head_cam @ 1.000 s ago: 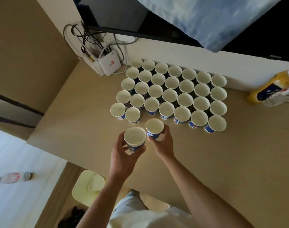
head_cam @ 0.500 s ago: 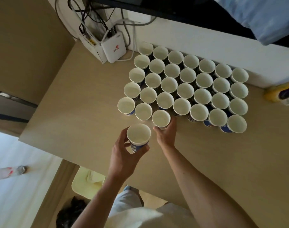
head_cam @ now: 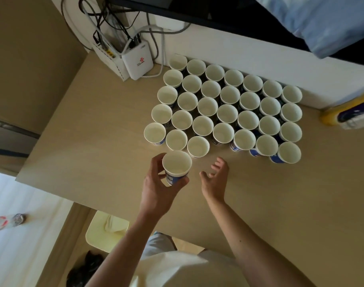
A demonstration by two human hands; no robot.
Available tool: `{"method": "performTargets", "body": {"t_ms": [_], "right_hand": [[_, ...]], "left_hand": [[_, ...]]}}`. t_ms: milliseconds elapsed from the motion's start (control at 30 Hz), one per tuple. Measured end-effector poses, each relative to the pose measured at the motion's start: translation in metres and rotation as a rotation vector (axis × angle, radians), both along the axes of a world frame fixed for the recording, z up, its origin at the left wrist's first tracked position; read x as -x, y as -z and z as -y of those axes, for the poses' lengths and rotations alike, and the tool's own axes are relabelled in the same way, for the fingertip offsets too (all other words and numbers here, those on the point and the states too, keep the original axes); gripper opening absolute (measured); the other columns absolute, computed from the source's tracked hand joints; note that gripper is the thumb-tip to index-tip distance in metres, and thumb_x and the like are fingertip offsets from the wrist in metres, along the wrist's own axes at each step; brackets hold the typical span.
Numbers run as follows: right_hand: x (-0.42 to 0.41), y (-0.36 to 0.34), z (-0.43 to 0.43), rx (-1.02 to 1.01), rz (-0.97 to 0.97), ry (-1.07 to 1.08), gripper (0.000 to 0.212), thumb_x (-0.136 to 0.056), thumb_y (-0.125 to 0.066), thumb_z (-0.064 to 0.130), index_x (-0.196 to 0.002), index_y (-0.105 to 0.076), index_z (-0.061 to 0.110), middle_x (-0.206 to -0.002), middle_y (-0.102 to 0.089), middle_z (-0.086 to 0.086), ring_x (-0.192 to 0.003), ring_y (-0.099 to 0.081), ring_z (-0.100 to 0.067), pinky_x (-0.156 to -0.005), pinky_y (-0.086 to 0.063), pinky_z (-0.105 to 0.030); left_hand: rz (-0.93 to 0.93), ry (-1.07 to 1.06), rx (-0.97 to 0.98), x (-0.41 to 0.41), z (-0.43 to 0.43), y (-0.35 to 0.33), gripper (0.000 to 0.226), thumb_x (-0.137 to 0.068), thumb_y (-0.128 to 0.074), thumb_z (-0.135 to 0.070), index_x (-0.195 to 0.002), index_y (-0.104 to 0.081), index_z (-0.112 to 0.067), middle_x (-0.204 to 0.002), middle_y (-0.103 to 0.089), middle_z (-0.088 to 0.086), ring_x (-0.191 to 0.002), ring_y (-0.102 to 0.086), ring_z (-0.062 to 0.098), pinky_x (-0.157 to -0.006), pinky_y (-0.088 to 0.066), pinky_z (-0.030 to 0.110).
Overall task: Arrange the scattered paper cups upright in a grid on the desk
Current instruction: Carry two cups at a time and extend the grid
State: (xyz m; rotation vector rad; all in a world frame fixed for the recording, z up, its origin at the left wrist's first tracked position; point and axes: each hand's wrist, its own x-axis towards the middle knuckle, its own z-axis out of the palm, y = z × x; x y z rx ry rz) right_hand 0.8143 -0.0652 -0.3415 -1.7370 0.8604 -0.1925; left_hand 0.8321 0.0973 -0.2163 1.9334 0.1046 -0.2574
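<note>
In the head view, the change is at the near edge of the grid of paper cups [head_cam: 227, 113]. Half a second ago the right hand [head_cam: 215, 180] was still setting a cup into the front row. Now it has let go and drawn back towards the person, and the newly placed cup [head_cam: 198, 146] stands upright by itself, third from the left in that row and snug against its neighbours. That leaves four full rows against the wall and a fifth row just begun, with open slots running off to its right, so the task looks well along but not finished. The right hand is released, with its fingers spread and loosely bent. It holds nothing and hovers a little apart from the cup it just left. The left hand [head_cam: 156, 190] keeps its grasp on another blue-printed paper cup [head_cam: 177, 167], thumb on one side and fingers wrapped round the lower wall. This cup is upright and just in front of the front row; whether its base touches the desk [head_cam: 90, 137] cannot be told. It probably goes into the next free slot.
</note>
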Motion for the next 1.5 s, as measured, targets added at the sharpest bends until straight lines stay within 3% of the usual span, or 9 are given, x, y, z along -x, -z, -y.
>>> {"method": "performTargets", "body": {"t_ms": [167,300,400,533,700,833,1000,1200,1500], "right_hand": [[0.033,-0.049,0.043,-0.185,0.004,-0.063,0.048,-0.079,-0.080,0.004,-0.118,-0.058,0.022,-0.109,-0.067,-0.004,-0.104,-0.065,-0.023,-0.077,-0.050,-0.021],[0.038,-0.091,0.069,-0.235,0.045,-0.446,0.067,-0.072,-0.086,0.016,-0.131,-0.056,0.027,-0.123,-0.066,0.011,-0.118,-0.059,-0.009,-0.091,-0.048,-0.026],[0.034,-0.101,0.073,-0.179,0.057,-0.523,0.074,-0.070,-0.089,0.013,-0.133,-0.054,0.028,-0.124,-0.066,0.014,-0.116,-0.060,-0.011,-0.094,-0.049,-0.031],[0.034,-0.099,0.071,-0.127,0.079,-0.478,0.069,-0.067,-0.088,0.029,-0.129,-0.057,0.031,-0.117,-0.068,0.017,-0.102,-0.061,-0.006,-0.082,-0.046,-0.025],[0.033,-0.075,0.064,-0.133,0.088,-0.276,0.070,-0.061,-0.086,0.034,-0.125,-0.058,0.033,-0.116,-0.068,0.011,-0.108,-0.063,-0.013,-0.088,-0.053,-0.033],[0.022,-0.047,0.056,-0.165,0.061,-0.092,0.062,-0.063,-0.084,0.019,-0.119,-0.057,0.025,-0.108,-0.067,0.005,-0.100,-0.066,-0.018,-0.087,-0.059,-0.041],[0.002,-0.026,0.049,-0.112,0.056,-0.037,0.062,-0.070,-0.081,0.000,-0.123,-0.056,0.020,-0.105,-0.065,0.011,-0.096,-0.066,-0.011,-0.079,-0.057,-0.024],[-0.011,-0.009,0.049,-0.074,0.055,0.024,0.057,-0.069,-0.078,-0.001,-0.119,-0.058,0.018,-0.106,-0.066,0.006,-0.095,-0.064,-0.006,-0.082,-0.060,-0.030],[-0.019,-0.008,0.046,-0.106,0.030,0.062,0.060,-0.072,-0.073,-0.008,-0.126,-0.057,0.014,-0.116,-0.065,0.000,-0.099,-0.064,0.002,-0.088,-0.057,-0.020]], "left_hand": [[-0.026,0.067,0.041,-0.005,0.031,-0.001,0.069,-0.062,-0.086,-0.042,-0.122,-0.056,-0.026,-0.112,-0.067,-0.020,-0.104,-0.064,0.009,-0.080,-0.057,0.033],[-0.060,0.185,0.075,-0.007,0.058,0.004,0.065,-0.066,-0.091,-0.023,-0.123,-0.060,-0.022,-0.112,-0.070,-0.012,-0.103,-0.065,0.006,-0.074,-0.055,0.024],[-0.091,0.259,0.086,-0.006,0.070,0.007,0.073,-0.061,-0.088,-0.035,-0.128,-0.060,-0.024,-0.116,-0.068,-0.008,-0.105,-0.064,0.004,-0.080,-0.059,0.031],[-0.073,0.342,0.077,-0.006,0.072,0.006,0.078,-0.062,-0.084,-0.038,-0.134,-0.058,-0.022,-0.119,-0.068,-0.004,-0.102,-0.065,0.006,-0.080,-0.059,0.030],[-0.107,0.331,-0.002,-0.006,0.053,0.013,0.091,-0.065,-0.090,-0.041,-0.144,-0.048,-0.026,-0.122,-0.062,-0.007,-0.106,-0.061,0.009,-0.081,-0.055,0.023],[-0.144,0.271,-0.031,-0.002,0.038,0.020,0.076,-0.073,-0.090,-0.026,-0.139,-0.053,-0.022,-0.120,-0.064,-0.005,-0.106,-0.063,0.011,-0.084,-0.055,0.027],[-0.194,0.248,-0.043,0.003,0.021,0.026,0.065,-0.074,-0.088,-0.021,-0.132,-0.057,-0.023,-0.115,-0.066,-0.007,-0.104,-0.065,0.011,-0.082,-0.056,0.030],[-0.229,0.253,-0.071,0.002,0.008,0.030,0.061,-0.075,-0.087,-0.022,-0.129,-0.059,-0.023,-0.117,-0.066,-0.007,-0.104,-0.064,0.009,-0.080,-0.054,0.027],[-0.239,0.270,-0.082,-0.008,0.007,0.030,0.061,-0.076,-0.087,-0.023,-0.130,-0.059,-0.023,-0.120,-0.065,-0.007,-0.106,-0.064,0.010,-0.081,-0.054,0.028]]}}
